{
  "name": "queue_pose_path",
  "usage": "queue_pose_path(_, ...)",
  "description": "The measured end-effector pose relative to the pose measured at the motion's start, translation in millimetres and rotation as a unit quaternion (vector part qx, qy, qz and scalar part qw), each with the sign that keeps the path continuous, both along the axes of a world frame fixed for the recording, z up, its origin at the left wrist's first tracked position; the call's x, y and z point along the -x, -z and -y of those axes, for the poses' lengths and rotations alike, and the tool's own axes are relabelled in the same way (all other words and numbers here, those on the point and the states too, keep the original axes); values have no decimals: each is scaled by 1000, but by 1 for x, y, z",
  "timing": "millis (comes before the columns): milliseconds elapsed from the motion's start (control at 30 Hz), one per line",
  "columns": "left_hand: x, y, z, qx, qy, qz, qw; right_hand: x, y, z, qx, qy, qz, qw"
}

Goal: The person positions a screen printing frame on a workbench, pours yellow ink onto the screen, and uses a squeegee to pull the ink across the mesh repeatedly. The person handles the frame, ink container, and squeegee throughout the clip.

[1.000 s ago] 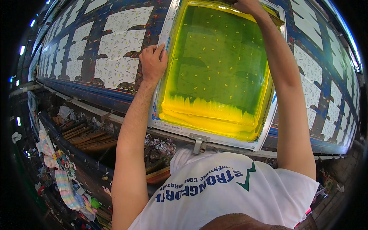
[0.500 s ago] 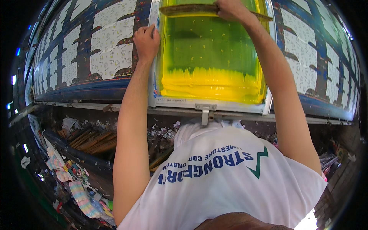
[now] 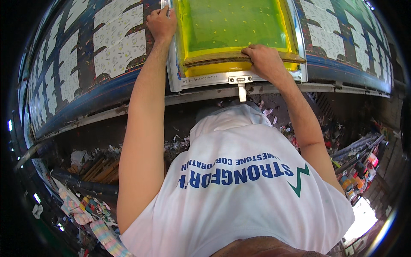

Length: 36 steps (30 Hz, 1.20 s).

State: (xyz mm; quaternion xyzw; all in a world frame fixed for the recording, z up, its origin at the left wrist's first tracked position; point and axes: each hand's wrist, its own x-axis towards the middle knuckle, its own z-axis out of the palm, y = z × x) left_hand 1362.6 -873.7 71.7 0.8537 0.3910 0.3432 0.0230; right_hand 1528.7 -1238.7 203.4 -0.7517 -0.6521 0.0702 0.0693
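Note:
A silk-screen printing frame [image 3: 173,70] with pale metal rails lies on the long table in front of me. Its green mesh [image 3: 231,25] is edged in yellow and dotted with small yellow spots. My left hand [image 3: 162,25] is closed on the frame's left rail, fingers curled at its edge. My right hand [image 3: 266,62] grips the wooden squeegee [image 3: 218,58], which spans the mesh near its close end. Yellow ink [image 3: 227,68] shows between the squeegee and the near rail; the squeegee's lower edge is hidden.
White printed fabric pieces [image 3: 120,36] lie on the dark table to the left, with similar pieces [image 3: 327,36] to the right. A metal bracket [image 3: 242,88] sticks out from the near rail. Below the table edge are wooden slats [image 3: 100,171], scraps and coloured containers [image 3: 357,182].
My right hand has drawn the squeegee from the far end of the mesh to the near end, over the thick yellow ink. The left hand stays at the left rail.

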Motion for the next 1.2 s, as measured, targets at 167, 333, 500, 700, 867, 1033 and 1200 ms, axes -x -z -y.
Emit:
queue_pose_path(167, -2, -1, 1, -4, -25, -51, 998, -7, -11, -3, 55, 15, -6, 998)
queue_pose_path(333, 0, 2, -1, -11, -13, -42, 999, -7, -17, 8, 38, 2, -13, 999)
queue_pose_path(500, 0, 3, -9, -8, -15, -60, 998, 4, -1, 20, -17, -15, -11, 1000)
queue_pose_path(700, 0, -14, -7, -36, 15, -75, 996, -1, 10, 22, -59, -47, -21, 997)
queue_pose_path(867, 0, -26, 4, -22, -12, -99, 995, 0, 19, 37, -77, -92, -35, 992)
queue_pose_path(1033, 0, -29, 4, -4, -11, -105, 994, 3, 16, 51, -73, -111, -48, 990)
queue_pose_path(1200, 0, -28, 5, 28, -30, -114, 993, 0, 10, 66, -37, -129, -78, 988)
